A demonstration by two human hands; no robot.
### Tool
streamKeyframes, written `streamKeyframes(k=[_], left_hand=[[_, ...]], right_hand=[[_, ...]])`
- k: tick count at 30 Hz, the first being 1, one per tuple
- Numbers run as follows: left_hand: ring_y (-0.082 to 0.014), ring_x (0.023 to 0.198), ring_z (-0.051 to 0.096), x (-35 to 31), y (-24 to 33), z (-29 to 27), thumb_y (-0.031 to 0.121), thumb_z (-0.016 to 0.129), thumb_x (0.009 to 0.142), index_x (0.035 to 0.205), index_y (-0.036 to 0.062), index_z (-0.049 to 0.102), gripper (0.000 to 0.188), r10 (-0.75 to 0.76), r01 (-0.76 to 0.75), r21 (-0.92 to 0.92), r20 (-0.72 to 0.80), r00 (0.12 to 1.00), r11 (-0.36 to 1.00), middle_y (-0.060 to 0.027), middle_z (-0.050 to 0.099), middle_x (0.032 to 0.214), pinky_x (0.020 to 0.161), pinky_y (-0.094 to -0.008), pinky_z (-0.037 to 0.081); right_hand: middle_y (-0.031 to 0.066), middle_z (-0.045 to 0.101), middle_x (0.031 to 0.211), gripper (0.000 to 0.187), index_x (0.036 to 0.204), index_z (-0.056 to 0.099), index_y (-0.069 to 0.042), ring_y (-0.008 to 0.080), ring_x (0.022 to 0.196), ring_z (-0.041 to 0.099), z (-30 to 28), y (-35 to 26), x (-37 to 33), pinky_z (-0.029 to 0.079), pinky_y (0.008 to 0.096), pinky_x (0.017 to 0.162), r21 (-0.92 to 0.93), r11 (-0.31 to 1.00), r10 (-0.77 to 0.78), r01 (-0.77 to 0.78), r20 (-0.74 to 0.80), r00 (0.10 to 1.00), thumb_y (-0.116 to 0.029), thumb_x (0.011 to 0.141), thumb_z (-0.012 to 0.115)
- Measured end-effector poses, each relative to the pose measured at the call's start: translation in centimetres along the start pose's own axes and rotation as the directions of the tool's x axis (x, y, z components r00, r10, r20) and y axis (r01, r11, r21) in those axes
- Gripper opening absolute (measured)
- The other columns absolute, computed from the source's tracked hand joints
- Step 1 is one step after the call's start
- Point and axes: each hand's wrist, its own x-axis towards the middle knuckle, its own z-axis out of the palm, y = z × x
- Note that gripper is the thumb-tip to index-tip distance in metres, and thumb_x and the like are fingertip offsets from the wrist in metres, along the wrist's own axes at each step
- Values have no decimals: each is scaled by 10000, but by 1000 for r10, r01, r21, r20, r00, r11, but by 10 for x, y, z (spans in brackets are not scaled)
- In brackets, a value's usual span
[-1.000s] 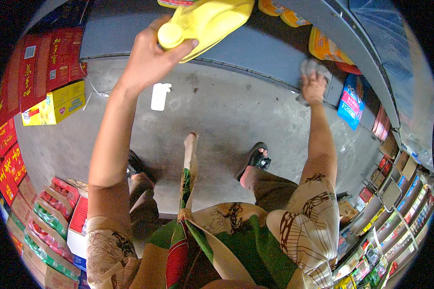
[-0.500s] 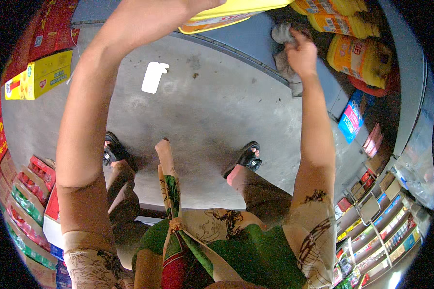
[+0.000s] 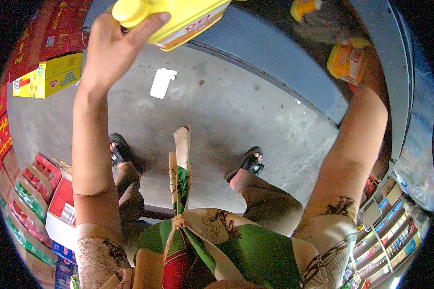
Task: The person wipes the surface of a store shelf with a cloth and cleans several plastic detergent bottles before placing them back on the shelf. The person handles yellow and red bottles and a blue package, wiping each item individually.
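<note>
The jug (image 3: 188, 14) is bright yellow all over, cap included, with a white, orange and red label. Grey colours the blurred cloth (image 3: 318, 24). The shelf (image 3: 270, 53) is blue-grey; toward its right end, a bottle (image 3: 346, 62) shows yellow with an orange label. The floor (image 3: 226, 101) is mottled grey with dark spots. At its left edge, a box (image 3: 58, 74) is yellow, and cartons (image 3: 58, 26) are deep red with gold writing. The sandals (image 3: 253, 161) are black. Cream sleeves (image 3: 99, 250) carry dark brown line patterns; the top (image 3: 260, 241) mixes green, cream and red.
</note>
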Motion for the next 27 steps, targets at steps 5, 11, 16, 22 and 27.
streamKeyframes(k=[5, 11, 16, 22, 27], left_hand=[[-112, 645, 576, -2, 0, -27, 260, 658, 752, 850, -3, 639, 281, -113, 94, -109, -181, 977, 990, -52, 640, 747, 601, -232, 438], [-142, 649, 600, 21, -24, -58, 263, 662, 749, 835, -28, 642, 304, -224, 224, -37, -297, 928, 974, -92, 638, 787, 616, -246, 468], [-132, 679, 570, 56, -36, -28, 219, 632, 777, 983, -18, 597, 316, 115, -161, -82, -401, 909, 984, -87, 617, 878, 596, -249, 463], [-105, 657, 566, 46, -6, -32, 258, 672, 770, 1090, 9, 579, 416, -117, 144, 42, -383, 916, 989, -48, 627, 864, 545, -209, 436], [-112, 813, 591, -4, 18, -20, 99, 636, 805, 1042, -63, 578, 293, 143, -172, -10, -513, 847, 985, -117, 633, 956, 731, -218, 469]], right_hand=[[170, 524, 1191, 411, 1166, 533, -76, 302, 1086, 501, -7, 21, -10, 361, 358, 943, 43, 998, 52, -51, -7, 999, -319, 835, 523], [175, 520, 1193, 422, 1167, 532, -74, 308, 1088, 499, -11, 17, -30, 357, 361, 945, 53, 998, 42, -36, -111, 993, -333, 833, 520], [179, 518, 1194, 431, 1167, 530, -73, 314, 1089, 497, -9, -45, -81, 355, 363, 947, 101, 983, -107, 154, -364, 925, -344, 832, 518], [183, 514, 1196, 443, 1168, 529, -71, 320, 1091, 494, 63, -190, -191, 351, 366, 949, 457, 771, -396, 444, -202, 896, -357, 830, 515], [187, 511, 1198, 452, 1168, 527, -70, 326, 1093, 492, 63, -161, -172, 349, 369, 951, 392, 872, -244, 292, -169, 955, -368, 829, 513]])
